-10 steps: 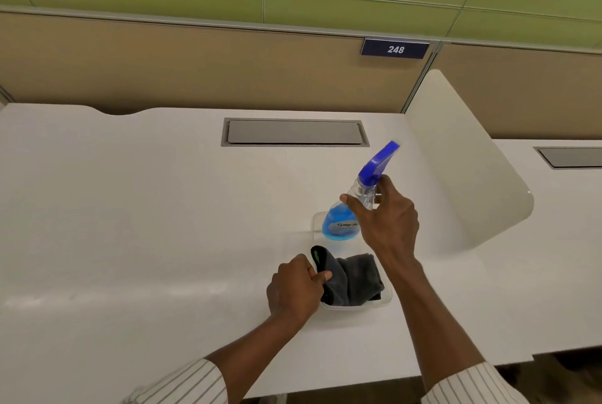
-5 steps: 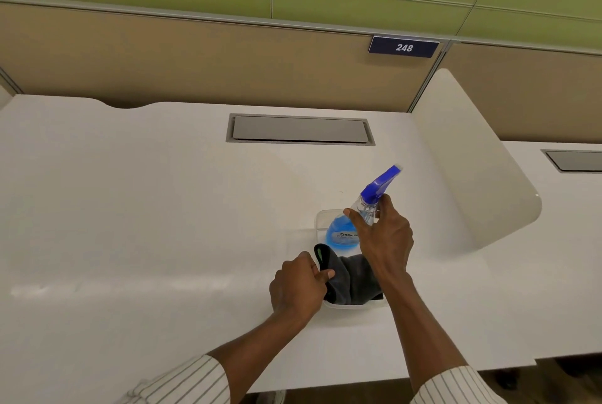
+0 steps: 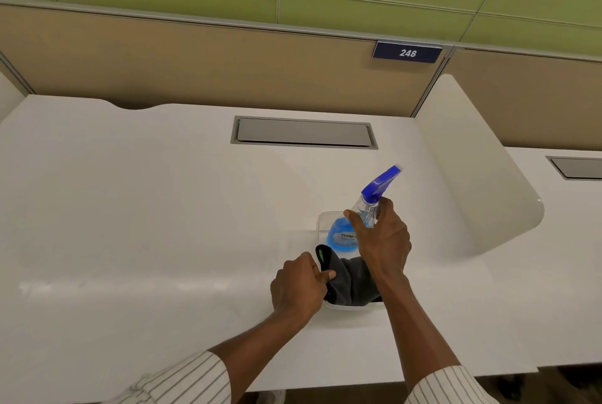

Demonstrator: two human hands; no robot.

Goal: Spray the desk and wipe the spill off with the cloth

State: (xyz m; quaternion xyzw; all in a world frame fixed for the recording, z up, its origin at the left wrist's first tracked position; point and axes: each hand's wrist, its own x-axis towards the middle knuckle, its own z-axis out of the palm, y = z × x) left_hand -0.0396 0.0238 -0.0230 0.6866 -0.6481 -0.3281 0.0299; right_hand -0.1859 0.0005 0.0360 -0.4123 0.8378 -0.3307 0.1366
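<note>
A clear spray bottle (image 3: 345,236) with blue liquid and a blue trigger head stands tilted in a clear plastic tray (image 3: 324,219) on the white desk (image 3: 146,208). My right hand (image 3: 381,240) is closed around the bottle's neck. A dark grey cloth (image 3: 350,283) with a black edge lies bunched in the near half of the tray. My left hand (image 3: 301,288) pinches the cloth's left edge between thumb and fingers. I cannot make out a spill on the desk.
A grey cable hatch (image 3: 304,131) is set into the desk behind the tray. A rounded white divider panel (image 3: 472,175) stands to the right, with a second desk beyond it. A tan partition with a "248" plate (image 3: 407,52) closes the back.
The spray bottle has come down lower into the tray in my right hand. My left hand stays on the cloth's edge. The view has tilted slightly.
</note>
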